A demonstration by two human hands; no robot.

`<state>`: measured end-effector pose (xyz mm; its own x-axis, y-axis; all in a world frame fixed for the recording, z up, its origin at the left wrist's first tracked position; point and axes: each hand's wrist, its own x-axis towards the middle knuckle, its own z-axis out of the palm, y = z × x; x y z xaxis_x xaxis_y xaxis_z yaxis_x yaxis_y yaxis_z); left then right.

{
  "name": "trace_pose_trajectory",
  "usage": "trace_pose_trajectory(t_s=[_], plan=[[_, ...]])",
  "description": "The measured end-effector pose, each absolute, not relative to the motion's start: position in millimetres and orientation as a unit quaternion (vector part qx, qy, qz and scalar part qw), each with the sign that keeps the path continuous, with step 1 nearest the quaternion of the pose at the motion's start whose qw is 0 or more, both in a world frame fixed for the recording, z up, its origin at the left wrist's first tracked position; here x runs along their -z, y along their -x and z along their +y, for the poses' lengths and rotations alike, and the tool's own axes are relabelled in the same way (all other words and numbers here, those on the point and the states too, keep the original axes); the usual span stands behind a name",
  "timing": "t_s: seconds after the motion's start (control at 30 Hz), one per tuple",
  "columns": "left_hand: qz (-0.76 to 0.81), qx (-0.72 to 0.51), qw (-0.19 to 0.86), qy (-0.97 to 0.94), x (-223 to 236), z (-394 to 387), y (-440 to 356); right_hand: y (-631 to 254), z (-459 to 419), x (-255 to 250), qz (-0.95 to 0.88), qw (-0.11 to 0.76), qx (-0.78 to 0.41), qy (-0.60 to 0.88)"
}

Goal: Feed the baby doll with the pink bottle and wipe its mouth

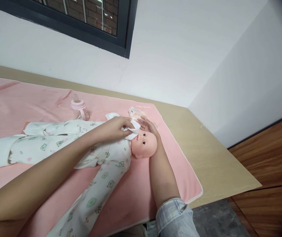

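A tissue (133, 130) is pinched in the fingers of the left hand (117, 128) at the mouth (136, 137) of the doll (144, 148), which is laid on a pink blanket (133, 194). The head (151, 144) could be rolled by uneven pressing if the right hand (149, 125), its fingers loosely extended, is not braced against it, which cannot quite be told; the doll's near sleeve (89, 200) is cut off below.

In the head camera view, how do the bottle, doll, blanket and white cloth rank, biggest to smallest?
1. Blanket
2. Doll
3. Bottle and white cloth: too close to rank, since the left hand hides some of the cloth.
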<state>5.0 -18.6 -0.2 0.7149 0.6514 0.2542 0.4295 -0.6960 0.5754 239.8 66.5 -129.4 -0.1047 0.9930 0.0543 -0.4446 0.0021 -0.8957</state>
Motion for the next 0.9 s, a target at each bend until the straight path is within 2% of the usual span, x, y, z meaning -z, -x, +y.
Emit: trace_pose_trajectory(t_s=[0.23,0.5,0.9], plan=[[0.32,-0.17,0.299,-0.883,0.2,-20.5,-3.1,-240.8,65.7,123.6,-0.392,0.566,-0.633,0.353],[0.333,-0.175,0.245,-0.894,3.9,-25.7,-11.0,-235.8,57.5,114.3,-0.384,0.569,-0.626,0.369],[0.349,-0.19,0.226,-0.889,5.5,-19.5,-8.2,-234.8,54.6,114.1,-0.372,0.57,-0.637,0.362]])
